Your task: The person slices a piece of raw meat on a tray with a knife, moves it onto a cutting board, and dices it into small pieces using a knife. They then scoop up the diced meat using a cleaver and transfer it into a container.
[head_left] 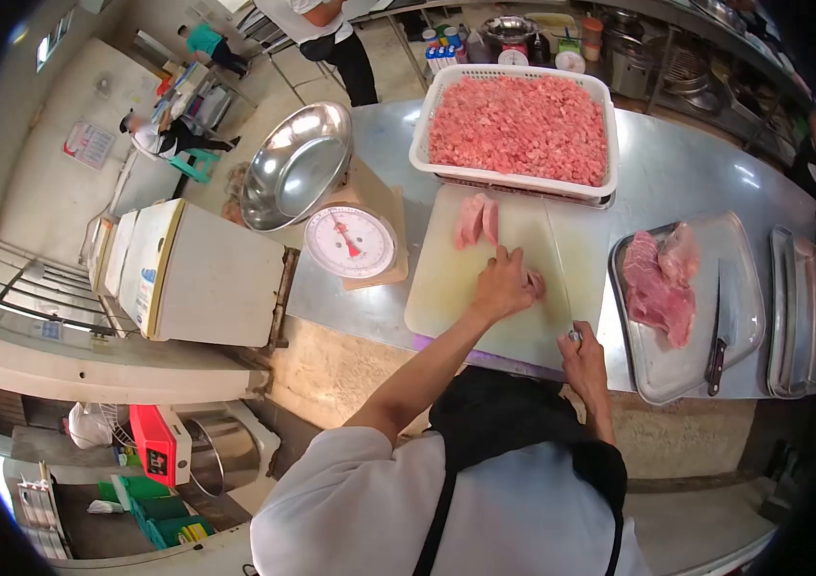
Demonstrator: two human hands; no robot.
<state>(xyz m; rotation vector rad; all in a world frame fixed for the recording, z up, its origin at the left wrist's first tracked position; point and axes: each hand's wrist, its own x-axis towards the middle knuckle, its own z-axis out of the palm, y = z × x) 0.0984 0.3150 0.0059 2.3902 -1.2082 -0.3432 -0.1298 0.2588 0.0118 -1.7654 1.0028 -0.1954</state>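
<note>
On the pale cutting board (pixel 437 288), my left hand (pixel 504 288) is closed over a small piece of raw meat (pixel 535 283), its fingers curled and partly hiding it. My right hand (pixel 583 359) grips a knife by the handle near the board's front edge. The knife's blade (pixel 559 259) points away from me and lies to the right of the meat piece, apart from it. Several strips of pink meat (pixel 476 221) lie side by side beyond my left hand.
Behind the board stands a white basket (pixel 609 144) of diced meat. A dial scale (pixel 350 242) with a steel bowl (pixel 297 165) is at left. To the right, a metal tray (pixel 653 379) holds meat slabs (pixel 659 288) and another knife (pixel 720 331); stacked trays (pixel 797 317) stand beyond.
</note>
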